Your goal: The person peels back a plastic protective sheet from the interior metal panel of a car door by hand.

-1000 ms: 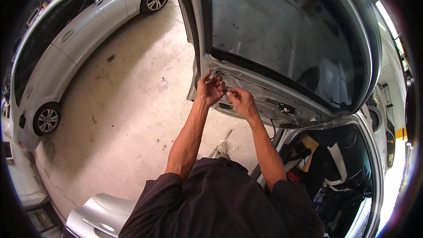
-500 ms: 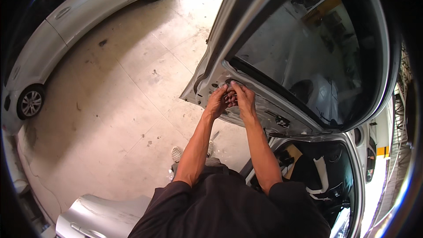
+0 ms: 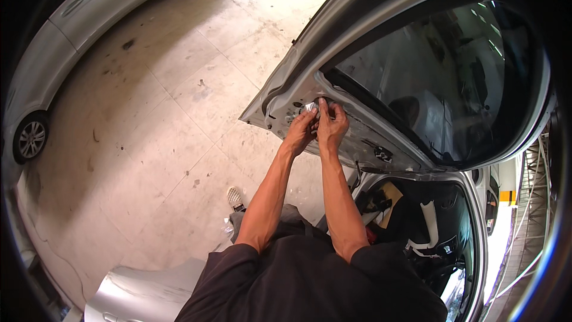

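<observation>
From my remote seat I looked down over the wearer's dark shirt [image 3: 304, 277] and along two bare forearms. Beyond them, the left hand [image 3: 301, 133] and right hand [image 3: 332, 129] worked side by side, fingers bunched, tips nearly meeting around a small shiny piece [image 3: 310, 107]. I could not tell which hand gripped it, if either did. That piece was up against the bare inner face of the open car door [image 3: 356, 133], below the corner of the window glass [image 3: 444, 86]. I judged the step to be fine two-handed fingertip work at that spot; the next move called for light, steady pressure and a clearer view past the knuckles. Farther off I saw a silver body panel [image 3: 140, 291] at lower left, the stained floor [image 3: 170, 149], and a parked silver car [image 3: 89, 27].
</observation>
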`<state>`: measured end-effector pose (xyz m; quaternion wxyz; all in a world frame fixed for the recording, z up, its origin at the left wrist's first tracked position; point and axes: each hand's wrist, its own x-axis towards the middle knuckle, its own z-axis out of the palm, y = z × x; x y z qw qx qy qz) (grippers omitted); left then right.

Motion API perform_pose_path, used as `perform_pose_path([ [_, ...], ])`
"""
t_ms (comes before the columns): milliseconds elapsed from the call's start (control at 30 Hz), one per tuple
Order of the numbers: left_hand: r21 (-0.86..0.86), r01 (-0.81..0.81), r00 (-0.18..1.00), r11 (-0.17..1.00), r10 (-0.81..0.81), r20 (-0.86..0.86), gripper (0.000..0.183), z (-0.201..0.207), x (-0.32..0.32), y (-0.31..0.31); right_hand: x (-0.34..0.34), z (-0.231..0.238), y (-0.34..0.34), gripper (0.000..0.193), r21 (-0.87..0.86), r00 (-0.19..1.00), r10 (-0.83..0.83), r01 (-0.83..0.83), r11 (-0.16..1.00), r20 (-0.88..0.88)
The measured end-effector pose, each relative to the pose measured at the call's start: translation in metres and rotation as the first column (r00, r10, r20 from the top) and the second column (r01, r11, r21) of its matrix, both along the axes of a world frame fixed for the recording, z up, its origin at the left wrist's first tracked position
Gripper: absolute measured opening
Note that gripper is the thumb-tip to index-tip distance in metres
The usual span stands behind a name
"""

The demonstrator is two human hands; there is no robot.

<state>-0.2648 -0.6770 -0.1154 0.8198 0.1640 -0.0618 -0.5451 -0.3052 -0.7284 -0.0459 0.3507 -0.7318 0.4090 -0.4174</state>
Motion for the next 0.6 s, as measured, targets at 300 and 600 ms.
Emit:
perform_pose_path([
  [300,0.088,0.145,0.988,0.986,-0.140,-0.061,0.029,-0.002,0.019,0.013,-0.019,-0.008,-0.010,0.022,0.101,0.964,0.262,-0.266,0.959,0.044],
  [600,0.448,-0.032,0.999,0.894,0.010,0.051,0.045,0.037,0.023,0.005,-0.024,-0.010,-0.017,0.025,-0.033,0.934,0.348,-0.346,0.938,0.077],
])
